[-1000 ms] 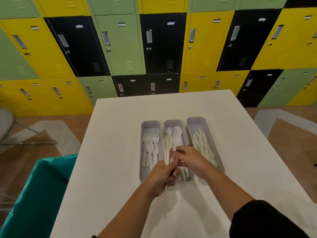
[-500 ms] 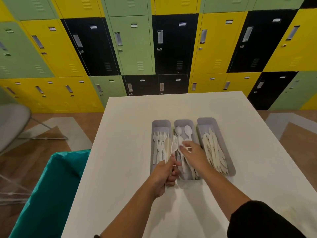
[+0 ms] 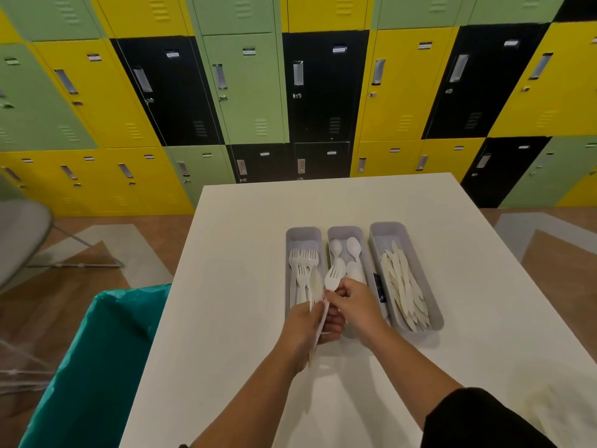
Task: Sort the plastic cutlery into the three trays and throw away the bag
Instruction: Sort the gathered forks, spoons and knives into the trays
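Three grey trays stand side by side on the white table (image 3: 226, 318). The left tray (image 3: 303, 234) holds forks, the middle tray (image 3: 345, 231) holds spoons, and the right tray (image 3: 387, 229) holds knives. My left hand (image 3: 307, 328) grips a small bunch of white cutlery (image 3: 315, 286) upright over the near ends of the left and middle trays. My right hand (image 3: 355, 305) pinches the neck of a white fork (image 3: 334, 276) from that bunch. No bag can be made out.
A bin with a teal liner (image 3: 93, 367) stands at the table's left side. A grey chair (image 3: 22, 234) is at far left. Coloured lockers (image 3: 245, 92) fill the wall behind the table.
My right hand has drawn back from over the spoon tray to my left hand and taken hold of a fork in the bunch. The head camera shifted, moving the trays rightward in view.
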Action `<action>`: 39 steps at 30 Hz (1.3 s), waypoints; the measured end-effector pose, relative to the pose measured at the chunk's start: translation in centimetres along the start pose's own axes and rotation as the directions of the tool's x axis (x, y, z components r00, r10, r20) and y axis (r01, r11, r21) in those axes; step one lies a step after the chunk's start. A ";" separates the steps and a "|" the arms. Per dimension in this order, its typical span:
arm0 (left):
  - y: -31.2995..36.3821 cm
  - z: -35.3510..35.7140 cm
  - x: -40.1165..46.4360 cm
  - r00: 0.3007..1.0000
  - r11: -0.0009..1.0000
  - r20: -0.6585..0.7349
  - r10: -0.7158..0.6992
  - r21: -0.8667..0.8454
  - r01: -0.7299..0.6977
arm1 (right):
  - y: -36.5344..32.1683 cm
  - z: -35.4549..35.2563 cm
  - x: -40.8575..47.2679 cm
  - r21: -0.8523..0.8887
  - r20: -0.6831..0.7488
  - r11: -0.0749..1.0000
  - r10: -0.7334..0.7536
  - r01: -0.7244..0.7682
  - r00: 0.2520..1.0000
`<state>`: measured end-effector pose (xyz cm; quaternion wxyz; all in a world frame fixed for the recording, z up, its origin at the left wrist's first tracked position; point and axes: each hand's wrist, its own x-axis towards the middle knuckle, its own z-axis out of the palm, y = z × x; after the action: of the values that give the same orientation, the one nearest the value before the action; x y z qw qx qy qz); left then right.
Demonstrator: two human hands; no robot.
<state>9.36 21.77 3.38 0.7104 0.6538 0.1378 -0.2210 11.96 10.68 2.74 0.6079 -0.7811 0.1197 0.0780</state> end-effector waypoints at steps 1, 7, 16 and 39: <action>-0.2 -0.2 0.0 0.999 1.000 -0.038 -0.001 -0.004 0.000 | 0.0 0.2 0.3 -0.019 -0.036 1.000 -0.003 0.003 0.999; -0.6 -3.1 0.1 0.974 0.998 -0.222 -0.047 -0.050 0.037 | -0.3 1.5 2.7 -0.093 -0.017 0.995 0.024 -0.025 1.000; -0.2 -5.4 -0.2 0.971 0.998 -0.237 0.039 -0.045 -0.051 | -1.3 3.4 4.2 -0.453 0.015 0.886 -0.098 0.094 0.995; 0.2 3.1 0.9 0.973 0.994 0.212 -0.092 0.078 0.077 | 0.6 -9.8 5.0 0.175 -0.306 0.974 0.194 -0.145 0.932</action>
<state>9.97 18.60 3.49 0.6879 0.6438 0.0801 -0.3253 16.39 0.62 3.25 0.6280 -0.7223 0.2896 -0.0068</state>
